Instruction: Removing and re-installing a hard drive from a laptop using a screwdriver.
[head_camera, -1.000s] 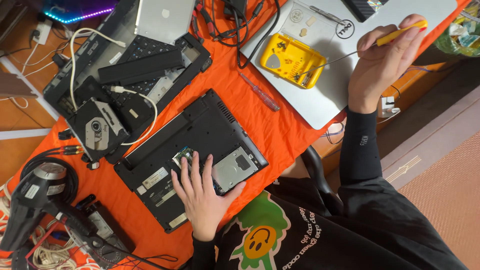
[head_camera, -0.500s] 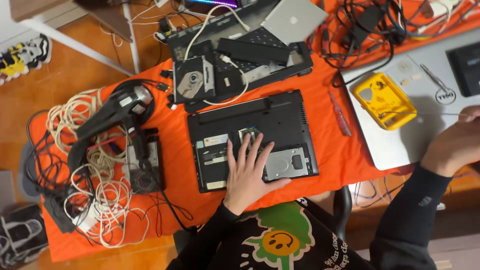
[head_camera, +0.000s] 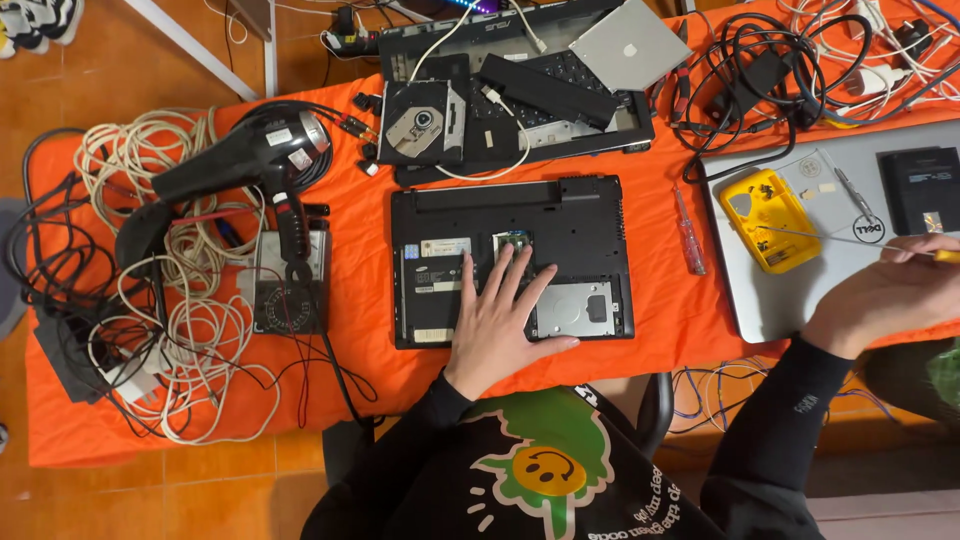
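Partly stripped: black laptop lies upside down, covers off, at the worktop's near edge.
Left hand rests flat and spread on it, holding nothing; right hand, closed around a yellow-handled screwdriver, hovers over the silver laptop. Yellow case lies open on that lid, contents indistinct.

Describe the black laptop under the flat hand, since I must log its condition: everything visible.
The black laptop lies bottom-up and flat on the orange cloth, near the table's front edge. It looks like matte plastic. Its covers are off: a silver drive sits at lower right and a green memory board at centre. The left hand rests on it, fingers spread.
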